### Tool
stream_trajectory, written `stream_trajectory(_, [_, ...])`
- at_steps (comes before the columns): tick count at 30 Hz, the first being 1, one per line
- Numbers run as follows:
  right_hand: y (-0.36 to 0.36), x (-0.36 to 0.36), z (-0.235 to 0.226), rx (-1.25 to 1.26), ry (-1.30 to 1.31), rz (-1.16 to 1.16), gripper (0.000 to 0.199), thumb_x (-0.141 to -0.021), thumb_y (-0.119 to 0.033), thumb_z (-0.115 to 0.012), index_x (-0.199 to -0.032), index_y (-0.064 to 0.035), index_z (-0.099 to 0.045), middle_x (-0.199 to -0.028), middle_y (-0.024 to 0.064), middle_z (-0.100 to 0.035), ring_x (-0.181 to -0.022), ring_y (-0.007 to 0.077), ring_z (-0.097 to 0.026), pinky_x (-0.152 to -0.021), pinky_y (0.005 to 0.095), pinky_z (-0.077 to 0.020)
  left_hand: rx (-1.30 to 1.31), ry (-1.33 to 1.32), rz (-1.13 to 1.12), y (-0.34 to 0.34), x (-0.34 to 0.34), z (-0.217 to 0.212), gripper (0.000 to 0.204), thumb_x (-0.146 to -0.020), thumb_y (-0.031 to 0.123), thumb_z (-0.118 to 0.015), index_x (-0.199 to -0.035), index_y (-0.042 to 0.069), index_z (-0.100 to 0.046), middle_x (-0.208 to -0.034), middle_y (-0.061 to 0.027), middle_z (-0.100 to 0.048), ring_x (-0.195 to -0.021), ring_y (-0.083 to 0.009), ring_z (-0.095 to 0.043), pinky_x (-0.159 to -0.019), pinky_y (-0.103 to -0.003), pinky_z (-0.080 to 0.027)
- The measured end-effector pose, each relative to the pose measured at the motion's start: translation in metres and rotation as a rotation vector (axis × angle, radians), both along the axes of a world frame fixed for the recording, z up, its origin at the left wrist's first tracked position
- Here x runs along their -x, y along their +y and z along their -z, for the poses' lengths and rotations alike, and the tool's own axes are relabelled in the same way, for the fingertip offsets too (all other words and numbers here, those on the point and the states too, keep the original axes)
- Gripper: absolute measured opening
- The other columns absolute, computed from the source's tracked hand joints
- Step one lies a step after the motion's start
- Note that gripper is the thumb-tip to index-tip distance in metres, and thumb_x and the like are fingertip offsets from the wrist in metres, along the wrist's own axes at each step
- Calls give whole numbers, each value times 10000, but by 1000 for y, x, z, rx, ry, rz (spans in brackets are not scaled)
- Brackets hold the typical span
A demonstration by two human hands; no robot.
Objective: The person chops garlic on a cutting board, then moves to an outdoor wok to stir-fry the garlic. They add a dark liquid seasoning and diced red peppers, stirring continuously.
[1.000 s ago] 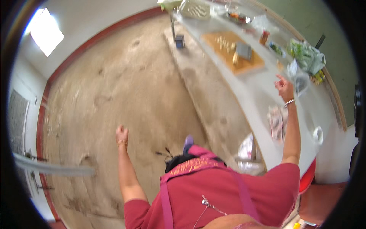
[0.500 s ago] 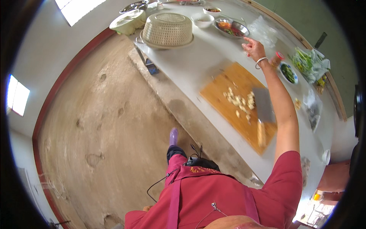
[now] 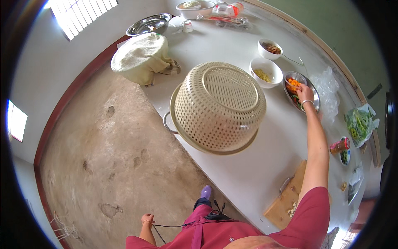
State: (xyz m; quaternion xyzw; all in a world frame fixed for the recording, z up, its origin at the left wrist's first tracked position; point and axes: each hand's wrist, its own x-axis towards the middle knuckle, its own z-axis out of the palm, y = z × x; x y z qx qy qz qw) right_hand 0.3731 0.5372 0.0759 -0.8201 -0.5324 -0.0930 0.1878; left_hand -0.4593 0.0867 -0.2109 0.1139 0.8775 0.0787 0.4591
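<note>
Right hand (image 3: 306,92) moved from above cutting board to far metal plate (image 3: 314,92) w/ chopped veg, fingers pinched at orange pieces. Left hand (image 3: 146,219) hangs by hip, loosely curled, empty. Upturned basket (image 3: 218,107) mid-counter (image 3: 232,174).

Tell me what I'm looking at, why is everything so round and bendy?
A person wears a camera on the head, looking down. Its lens is very wide, so straight edges curve. The red shirt at the bottom is that person. Their right hand reaches into a metal plate of chopped orange and green vegetables. Their left hand hangs by their side, above the floor, holding nothing that I can see. On the white counter sit an upside-down woven basket, two white bowls, and a wooden cutting board.
</note>
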Motion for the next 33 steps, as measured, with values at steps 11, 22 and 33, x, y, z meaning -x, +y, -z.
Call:
stream_trajectory(11, [-60, 8, -93, -558, 511, -39, 108, -765, -98, -650, -770, -11, -586, -678, 55, -620, -587, 106, -616, -501, 230, -515, 155, -149, 167, 88, -16, -30, 294, -753, 145, -598, -1021, 32, -558, -720, -92, -577, -489, -264, -589, -373, -356, -382])
stream_trajectory(22, [-570, 73, -170, -547, 275, 67, 87, -771, -60, -636, -830, -19, -588, -763, 28, -622, -672, 109, -615, -593, 239, -504, 346, -293, 1050, 155, -107, 23, 214, -813, 238, -524, -980, 112, -569, -726, -92, -614, -636, -252, -617, -545, -422, -450])
stream_trajectory(33, [-1132, 264, -69, -334, 134, 743, 112, -735, -134, -651, -781, -71, -571, -716, 79, -581, -599, 234, -591, -523, 325, -490, -275, 162, 2698, -85, -446, -54, 323, -778, 265, -465, -902, -7, -588, -894, -241, -585, -854, -370, -570, -735, -468, -432])
